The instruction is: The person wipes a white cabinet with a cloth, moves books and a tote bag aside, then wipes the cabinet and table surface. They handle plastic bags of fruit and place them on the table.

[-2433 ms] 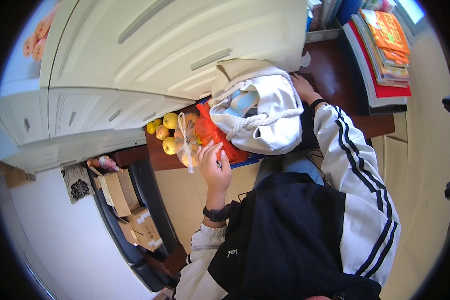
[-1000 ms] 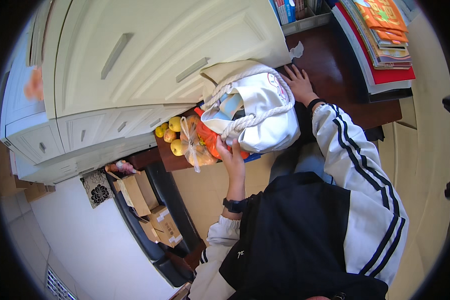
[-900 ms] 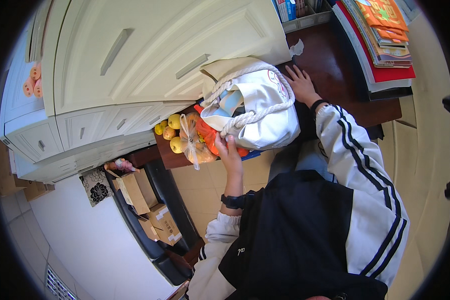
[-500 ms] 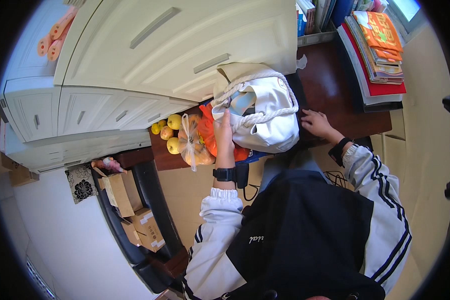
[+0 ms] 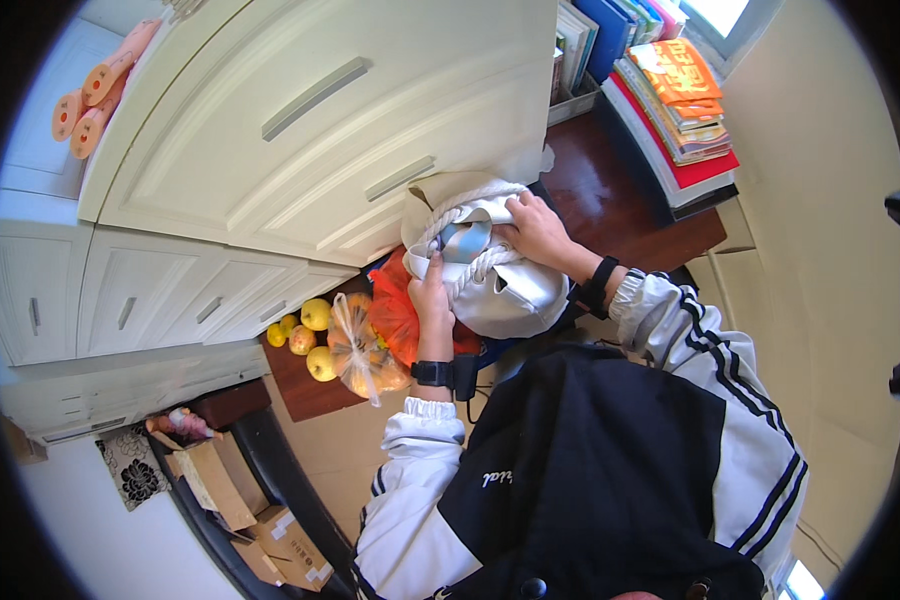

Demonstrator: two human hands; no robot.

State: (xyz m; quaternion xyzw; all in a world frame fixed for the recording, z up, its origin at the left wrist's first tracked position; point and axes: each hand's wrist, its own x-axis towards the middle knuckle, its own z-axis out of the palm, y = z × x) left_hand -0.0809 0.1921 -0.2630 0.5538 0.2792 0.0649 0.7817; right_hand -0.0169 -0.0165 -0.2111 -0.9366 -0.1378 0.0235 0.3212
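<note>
A white canvas bag with thick rope handles slumps on the dark brown tabletop, against the white cabinet. Its mouth is spread apart, and something light blue and white shows inside. My left hand is closed on the bag's left rim, thumb pointing up along the edge. On the opposite rim, my right hand grips the canvas, its fingertips partly hidden at the mouth. A red plastic bag lies just left of my left hand.
Left of the red bag are a clear plastic bag of orange fruit and several apples. A pile of books stands at the back right. White cabinet doors rise behind. Cardboard boxes sit on a dark sofa at lower left.
My right hand has left the tabletop and taken hold of the bag's right rim. My left hand keeps its grip. The view has shifted, and the bag's mouth is wider.
</note>
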